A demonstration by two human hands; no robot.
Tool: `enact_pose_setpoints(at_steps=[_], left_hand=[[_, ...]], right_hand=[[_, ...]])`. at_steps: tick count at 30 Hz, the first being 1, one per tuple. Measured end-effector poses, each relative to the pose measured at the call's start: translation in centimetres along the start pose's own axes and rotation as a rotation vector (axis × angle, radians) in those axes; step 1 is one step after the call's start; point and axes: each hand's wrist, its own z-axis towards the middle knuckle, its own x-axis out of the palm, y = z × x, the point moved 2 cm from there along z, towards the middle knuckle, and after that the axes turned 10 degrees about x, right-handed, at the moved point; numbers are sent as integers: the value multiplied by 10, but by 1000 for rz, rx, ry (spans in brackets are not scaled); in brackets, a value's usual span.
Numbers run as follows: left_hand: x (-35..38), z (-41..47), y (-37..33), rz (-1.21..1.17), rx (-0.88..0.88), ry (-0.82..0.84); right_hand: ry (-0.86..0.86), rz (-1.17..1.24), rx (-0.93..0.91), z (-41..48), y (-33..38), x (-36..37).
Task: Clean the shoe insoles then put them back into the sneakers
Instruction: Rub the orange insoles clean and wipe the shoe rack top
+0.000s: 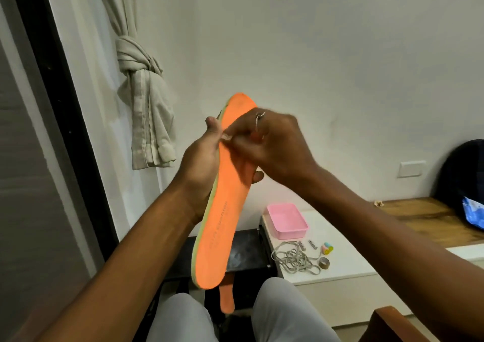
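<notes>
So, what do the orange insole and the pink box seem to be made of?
The insole: probably foam with an orange fabric top, matte and fuzzy; a pale greenish layer shows along its edge. The pink box: likely plastic, smooth, with even thin walls and a moulded rim.

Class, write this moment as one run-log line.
phase: cleaning | left hand: grips orange insole | right hand: touches its surface, blurred | second insole: between knees

Home room, knotted curtain, wall socket, low white cabinet, pink box
</notes>
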Motion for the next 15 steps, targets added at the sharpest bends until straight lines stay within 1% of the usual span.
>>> enact_pose_setpoints(at_steps=[2,3,5,7,9,12,14,15], left_hand=[[6,-3,3,-25,-37,48],[6,-3,3,-46,-39,48],[-2,3,2,-75,-36,17],[-11,11,-1,-58,-18,-27],[-16,14,-2,-24,-20,-57],[-8,8,0,-50,-50,-20],[-1,1,-2,-47,-36,-32],[-1,0,-3,-20,-19,-54]], right_hand=[[-78,-19,52,8,-7,-2],[-73,-6,71,5,-5,0],[11,43,64,-13,6,6],[94,90,4,-31,20,11],[124,80,-51,-33,25,10],[38,-47,-68,-6,8,7],[-39,-150,-21,10,-10,4],[-45,-181,12,14,-16,3]])
